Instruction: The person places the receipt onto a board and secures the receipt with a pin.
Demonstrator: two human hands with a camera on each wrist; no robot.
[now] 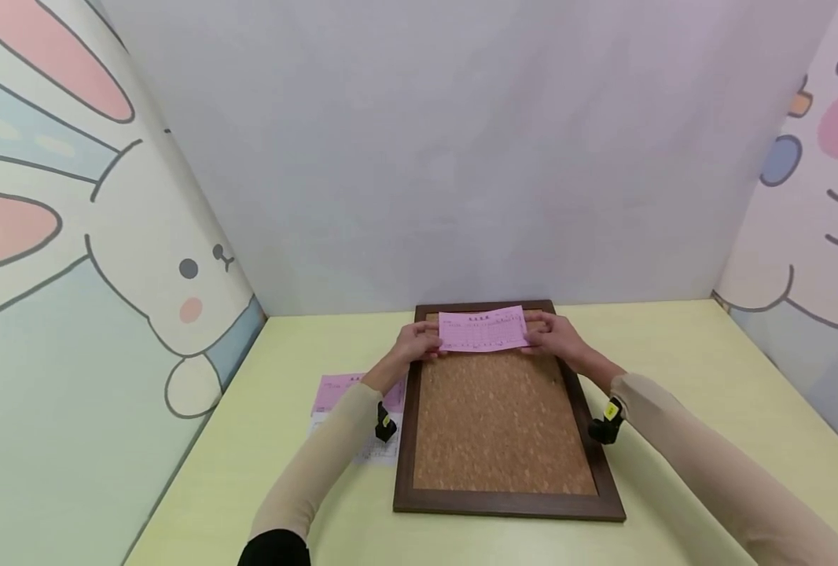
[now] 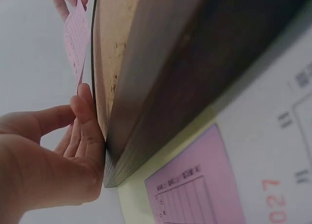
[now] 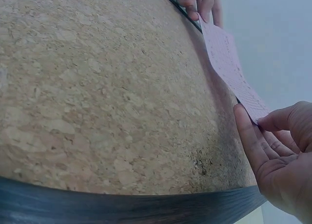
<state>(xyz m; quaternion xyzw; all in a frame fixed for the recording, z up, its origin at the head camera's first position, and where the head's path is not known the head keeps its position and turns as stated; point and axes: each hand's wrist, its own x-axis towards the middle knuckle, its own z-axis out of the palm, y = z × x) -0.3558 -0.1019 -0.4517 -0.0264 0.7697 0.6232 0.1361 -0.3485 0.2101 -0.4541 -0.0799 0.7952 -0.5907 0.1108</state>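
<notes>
pink slip held at both ends over a cork board
the left hand pinches one end of the slip in its grip, the right hand the other end, near the board's far edge; whether the slip touches the board is hard to tell. a brown frame surrounds the board on the bench. just left of it lie a second pink slip and a white sheet, partly hidden behind the left sleeve.
</notes>
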